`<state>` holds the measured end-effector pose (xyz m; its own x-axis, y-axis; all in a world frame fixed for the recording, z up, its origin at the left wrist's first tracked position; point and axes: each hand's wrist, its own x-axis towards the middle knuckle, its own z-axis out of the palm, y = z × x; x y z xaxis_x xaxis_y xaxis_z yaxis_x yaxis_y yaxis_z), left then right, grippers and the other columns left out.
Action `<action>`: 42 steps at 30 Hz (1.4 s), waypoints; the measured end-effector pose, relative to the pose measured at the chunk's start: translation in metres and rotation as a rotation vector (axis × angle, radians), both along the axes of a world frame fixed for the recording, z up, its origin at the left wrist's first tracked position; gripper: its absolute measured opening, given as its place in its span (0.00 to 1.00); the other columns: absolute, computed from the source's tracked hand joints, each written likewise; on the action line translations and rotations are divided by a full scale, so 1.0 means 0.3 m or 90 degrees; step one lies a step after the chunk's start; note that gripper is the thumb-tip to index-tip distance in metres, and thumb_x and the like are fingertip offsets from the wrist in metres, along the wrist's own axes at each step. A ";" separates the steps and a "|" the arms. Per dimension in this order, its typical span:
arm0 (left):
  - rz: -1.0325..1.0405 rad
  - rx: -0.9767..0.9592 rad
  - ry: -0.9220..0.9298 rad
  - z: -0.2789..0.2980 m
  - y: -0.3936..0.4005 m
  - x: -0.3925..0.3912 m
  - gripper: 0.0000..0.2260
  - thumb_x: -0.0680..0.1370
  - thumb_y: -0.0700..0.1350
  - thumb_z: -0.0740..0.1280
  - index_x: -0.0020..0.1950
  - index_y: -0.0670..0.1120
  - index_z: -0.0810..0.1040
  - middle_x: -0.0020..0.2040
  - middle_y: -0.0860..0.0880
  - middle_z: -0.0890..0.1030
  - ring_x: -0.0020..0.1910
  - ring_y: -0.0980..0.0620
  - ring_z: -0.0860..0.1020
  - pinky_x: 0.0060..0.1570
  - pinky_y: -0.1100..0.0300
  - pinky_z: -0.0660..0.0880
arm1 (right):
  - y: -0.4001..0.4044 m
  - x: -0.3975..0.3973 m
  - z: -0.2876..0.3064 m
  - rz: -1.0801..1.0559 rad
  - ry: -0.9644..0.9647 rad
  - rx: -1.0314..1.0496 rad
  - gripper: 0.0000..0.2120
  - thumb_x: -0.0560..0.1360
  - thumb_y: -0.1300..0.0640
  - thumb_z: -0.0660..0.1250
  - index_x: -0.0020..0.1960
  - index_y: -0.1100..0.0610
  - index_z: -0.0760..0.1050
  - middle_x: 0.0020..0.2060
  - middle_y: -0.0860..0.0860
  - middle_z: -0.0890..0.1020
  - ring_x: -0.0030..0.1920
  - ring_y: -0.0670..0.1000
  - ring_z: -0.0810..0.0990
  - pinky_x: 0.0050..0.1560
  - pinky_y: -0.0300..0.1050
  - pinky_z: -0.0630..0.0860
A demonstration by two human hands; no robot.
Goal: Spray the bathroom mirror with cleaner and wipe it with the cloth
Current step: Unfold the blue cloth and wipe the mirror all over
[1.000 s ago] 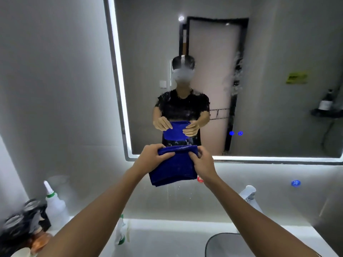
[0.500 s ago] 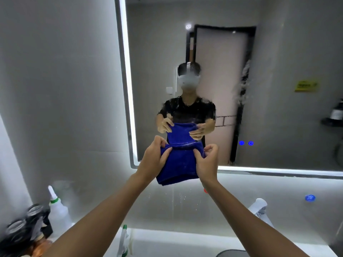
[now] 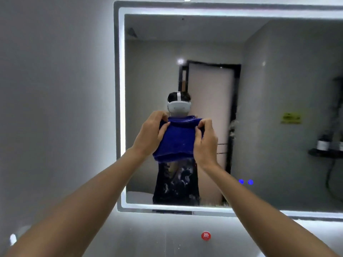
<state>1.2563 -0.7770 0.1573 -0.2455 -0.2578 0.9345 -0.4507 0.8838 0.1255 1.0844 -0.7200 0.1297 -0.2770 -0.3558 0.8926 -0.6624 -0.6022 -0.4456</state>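
A folded blue cloth (image 3: 176, 140) is held up in front of the bathroom mirror (image 3: 269, 101), near its middle. My left hand (image 3: 151, 133) grips the cloth's upper left corner, fingers curled over the top edge. My right hand (image 3: 205, 140) pinches the upper right corner. The cloth hangs down between both hands. White spray droplets and streaks cling to the glass below the cloth and beside the reflected door. I cannot tell whether the cloth touches the glass. No spray bottle is in view.
The mirror has a lit white border (image 3: 121, 108) and two blue touch buttons (image 3: 246, 182). A round red sticker (image 3: 206, 235) sits on the wall below. The grey wall (image 3: 55, 108) fills the left side.
Both hands lifted the cloth from below the mirror's bottom edge up to the middle of the glass. My view tilted upward, so the counter, sink and bottles dropped out of sight.
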 end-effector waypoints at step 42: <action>0.185 -0.247 0.134 0.186 -0.305 0.117 0.11 0.82 0.45 0.63 0.60 0.45 0.80 0.60 0.48 0.80 0.59 0.47 0.76 0.62 0.55 0.71 | -0.349 0.027 0.281 -0.391 0.723 -0.154 0.26 0.83 0.41 0.52 0.78 0.47 0.63 0.77 0.54 0.65 0.77 0.58 0.62 0.76 0.58 0.58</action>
<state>1.2913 -0.8686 0.2132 -0.0120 0.0871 0.9961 -0.6845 0.7254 -0.0717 1.0924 -0.8248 0.2140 0.6069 -0.2410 0.7573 -0.7877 -0.0556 0.6135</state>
